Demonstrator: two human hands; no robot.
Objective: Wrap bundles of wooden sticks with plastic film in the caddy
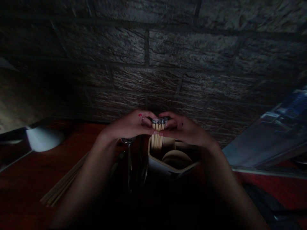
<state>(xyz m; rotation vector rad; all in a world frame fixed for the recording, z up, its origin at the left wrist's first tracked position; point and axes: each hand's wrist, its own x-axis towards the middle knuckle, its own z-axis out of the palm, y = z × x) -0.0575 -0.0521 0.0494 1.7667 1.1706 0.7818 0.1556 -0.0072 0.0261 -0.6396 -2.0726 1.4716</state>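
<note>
Between both hands stands a bundle of pale wooden chopsticks (157, 141), upright, with dark, shiny tips at the top. My left hand (136, 123) pinches it from the left, thumb and fingers closed near the upper end. From the right, my right hand (181, 127) grips the same end in a like way. The lower ends of the bundle reach into the left part of a light-rimmed caddy (165, 164) with compartments; whether they rest on its floor is hidden. A round pale container (177, 156) sits inside the caddy.
More chopsticks (63, 183) lie on the wooden table (21, 188) at left. A metal ladle or large spoon (129, 159) and other metal utensils lie left of the caddy. A white cone-shaped object (44, 139) is further left. A brick-patterned wall (168, 51) rises behind.
</note>
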